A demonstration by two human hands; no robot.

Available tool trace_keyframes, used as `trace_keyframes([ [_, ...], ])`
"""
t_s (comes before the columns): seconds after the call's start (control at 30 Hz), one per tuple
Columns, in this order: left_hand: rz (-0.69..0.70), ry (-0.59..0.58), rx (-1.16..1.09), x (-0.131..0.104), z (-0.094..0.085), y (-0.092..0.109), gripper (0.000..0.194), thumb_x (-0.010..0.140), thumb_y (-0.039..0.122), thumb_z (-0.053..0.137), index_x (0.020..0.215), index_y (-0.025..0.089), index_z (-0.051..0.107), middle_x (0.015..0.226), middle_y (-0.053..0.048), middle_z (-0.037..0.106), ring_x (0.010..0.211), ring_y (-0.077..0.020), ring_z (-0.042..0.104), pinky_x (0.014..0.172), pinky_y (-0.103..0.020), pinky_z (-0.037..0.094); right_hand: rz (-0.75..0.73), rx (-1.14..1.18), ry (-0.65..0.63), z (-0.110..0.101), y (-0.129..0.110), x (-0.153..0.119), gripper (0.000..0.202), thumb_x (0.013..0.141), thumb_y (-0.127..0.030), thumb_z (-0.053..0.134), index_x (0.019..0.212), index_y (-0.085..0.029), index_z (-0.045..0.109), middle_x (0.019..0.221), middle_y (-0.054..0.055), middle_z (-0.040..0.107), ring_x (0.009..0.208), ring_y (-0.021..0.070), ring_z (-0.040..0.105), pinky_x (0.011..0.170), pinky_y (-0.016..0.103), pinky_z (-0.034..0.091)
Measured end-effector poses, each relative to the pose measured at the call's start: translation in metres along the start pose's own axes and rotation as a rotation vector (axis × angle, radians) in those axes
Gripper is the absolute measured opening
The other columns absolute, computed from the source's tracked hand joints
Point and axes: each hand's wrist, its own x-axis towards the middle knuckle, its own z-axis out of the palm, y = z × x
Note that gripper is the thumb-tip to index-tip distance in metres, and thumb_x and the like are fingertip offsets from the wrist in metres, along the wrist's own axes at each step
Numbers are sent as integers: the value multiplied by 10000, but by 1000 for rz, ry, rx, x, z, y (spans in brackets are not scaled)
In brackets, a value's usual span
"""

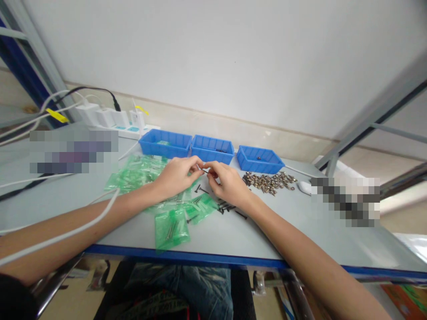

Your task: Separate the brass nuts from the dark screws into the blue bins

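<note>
My left hand and my right hand meet over the middle of the table, fingertips pinched close together. Between them is a thin dark screw, mostly hidden by the fingers. Under and beside my right hand lie several loose black screws with flat heads. Green plastic bags holding long thin screws are spread beneath and around my left hand. To the right of my right hand is a pile of small brassy metal fittings, too small to make out exactly.
Three blue bins stand in a row along the wall; the middle bin and right bin hold small parts. A power strip with plugs sits at the back left. White cables cross the left side, one over my left forearm.
</note>
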Motion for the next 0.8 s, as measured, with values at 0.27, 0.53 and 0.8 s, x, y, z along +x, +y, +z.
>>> trace_keyframes([
  [0.27,-14,-3,-3,1,1,-1,155,819,285,492,821,170,597,791,-11,674,740,-139,611,634,-232,418,65,-21,31,-1,2,0,205,831,-190,470,1031,-158,504,822,57,616,765,177,564,707,294,425],
  [0.53,-17,4,-19,0,2,0,160,808,296,510,877,166,573,766,-3,655,702,-127,601,617,-223,415,128,-139,26,-1,1,2,101,824,-177,455,835,-166,555,791,56,623,759,183,559,684,281,391],
  [0.8,-6,-16,-32,0,1,1,132,815,252,473,840,158,564,786,-9,645,679,-115,580,640,-226,418,123,-96,13,-2,1,0,125,833,-210,468,919,-160,544,807,50,626,764,177,566,693,273,391],
])
